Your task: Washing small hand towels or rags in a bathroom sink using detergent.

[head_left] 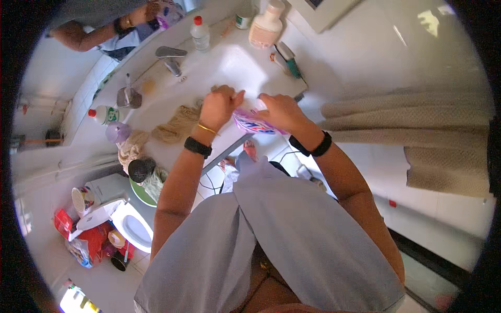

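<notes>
So both hands sit over the front edge of the white sink counter (229, 68), with the soft pink-and-white plastic packet (254, 124) between them. Its long axis runs left to right. The right hand (282, 110) is closed over the packet's right end; the left hand (218, 106) pinches at the left end, fingers curled tight. Farther back stands a chrome faucet (171, 56).
</notes>
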`<state>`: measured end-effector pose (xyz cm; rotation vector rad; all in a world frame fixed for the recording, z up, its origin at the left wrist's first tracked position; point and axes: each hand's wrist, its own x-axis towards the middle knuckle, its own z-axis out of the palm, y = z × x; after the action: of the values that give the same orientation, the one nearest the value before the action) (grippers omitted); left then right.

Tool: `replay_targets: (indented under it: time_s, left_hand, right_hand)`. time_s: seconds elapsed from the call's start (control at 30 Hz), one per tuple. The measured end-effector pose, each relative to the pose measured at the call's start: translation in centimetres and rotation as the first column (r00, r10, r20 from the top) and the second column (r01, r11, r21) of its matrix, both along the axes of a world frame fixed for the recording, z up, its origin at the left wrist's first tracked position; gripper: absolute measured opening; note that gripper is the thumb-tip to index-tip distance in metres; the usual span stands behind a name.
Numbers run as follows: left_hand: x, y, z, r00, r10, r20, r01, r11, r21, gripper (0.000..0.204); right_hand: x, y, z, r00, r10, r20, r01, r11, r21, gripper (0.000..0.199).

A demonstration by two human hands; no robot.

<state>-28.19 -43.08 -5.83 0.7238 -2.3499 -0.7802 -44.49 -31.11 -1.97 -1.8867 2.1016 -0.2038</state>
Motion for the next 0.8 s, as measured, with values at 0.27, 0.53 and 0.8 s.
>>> replay_targets:
  time_s: [0.27, 0.53, 0.8]
  left_hand:
    - [2.5, 1.9, -2.8, 0.978, -0.156, -0.135, 0.191, 0.934, 0.303, 0.03]
    - [15.6, 5.8, -14.5, 0.856, 0.091, 0.51, -0.082, 0.996, -0.04, 0.071]
    - [20.2, 9.0, -20.8, 0.573, 0.067, 0.817, -0.179, 0.983, 0.045, 0.102]
  right_hand:
    - [1.7, 7.6, -1.5, 0.992, -0.07, 0.109, 0.075, 0.997, -0.035, 0.031]
    - [-0.3, 14.6, 0.2, 0.984, -0.178, 0.019, 0.178, 0.984, 0.024, 0.036]
    - [-2.9, 23.5, -11.9, 0.999, 0.028, -0.034, -0.019, 0.97, 0.242, 0.037]
